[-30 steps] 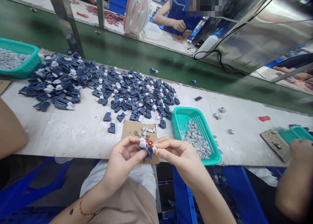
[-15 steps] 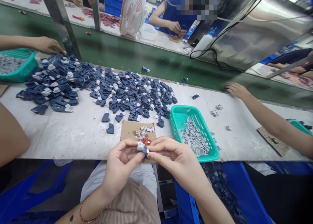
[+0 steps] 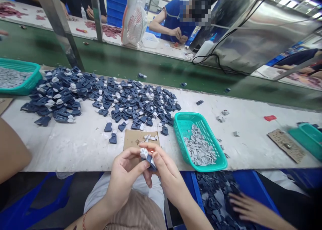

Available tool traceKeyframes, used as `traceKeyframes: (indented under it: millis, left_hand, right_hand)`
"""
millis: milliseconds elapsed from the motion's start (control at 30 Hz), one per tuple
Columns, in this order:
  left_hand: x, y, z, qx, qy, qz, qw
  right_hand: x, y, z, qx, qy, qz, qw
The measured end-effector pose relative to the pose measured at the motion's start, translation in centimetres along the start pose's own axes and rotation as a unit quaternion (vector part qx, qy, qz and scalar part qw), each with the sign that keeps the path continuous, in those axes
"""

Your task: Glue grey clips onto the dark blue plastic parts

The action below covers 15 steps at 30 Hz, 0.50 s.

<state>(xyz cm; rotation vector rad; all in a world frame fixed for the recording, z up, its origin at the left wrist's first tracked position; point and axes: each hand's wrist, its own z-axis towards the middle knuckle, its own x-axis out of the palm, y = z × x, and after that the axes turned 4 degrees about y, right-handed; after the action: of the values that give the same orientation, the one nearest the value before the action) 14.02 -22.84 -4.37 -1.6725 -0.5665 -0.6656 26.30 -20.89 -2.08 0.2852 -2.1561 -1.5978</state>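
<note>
Between my two hands is a small dark-blue plastic part with a white piece (image 3: 149, 161) at its upper end. My left hand (image 3: 125, 171) is closed, pinching the part from the left with thumb and forefinger. From the right, my right hand (image 3: 167, 174) is closed on the same part, its thumb against the side. Just behind the fingers, a glossy red object (image 3: 150, 150) shows only in part. A cardboard piece (image 3: 130, 137) lies on the table beyond my hands, bearing a few light grey pieces (image 3: 150, 137).
A heap of blue-and-white parts (image 3: 120, 99) spreads over the table (image 3: 83, 142). Right of my hands stands a green basket (image 3: 222, 163) of grey pieces. A blue bin (image 3: 264, 196) of dark parts sits below the edge, with a co-worker's hand (image 3: 248, 206) over it. Behind runs a green belt (image 3: 108, 60).
The blue-and-white part has tilted in my fingers and my right hand has turned more upright. The co-worker's hand on the right has gone from the belt's edge down to the bin.
</note>
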Motion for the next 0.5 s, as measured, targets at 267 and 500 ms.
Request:
traceKeyframes:
  millis: [267,500]
  left_hand:
    - [0.4,0.5,0.3,0.046,-0.073,0.056,0.995]
    - [1.5,0.9,1.0,0.036,-0.049,0.037,0.997]
  right_hand:
    - [0.8,0.2,0.1,-0.064,-0.104,-0.085,0.989]
    - [1.1,-0.1,1.1,-0.118,-0.15,-0.1,0.976]
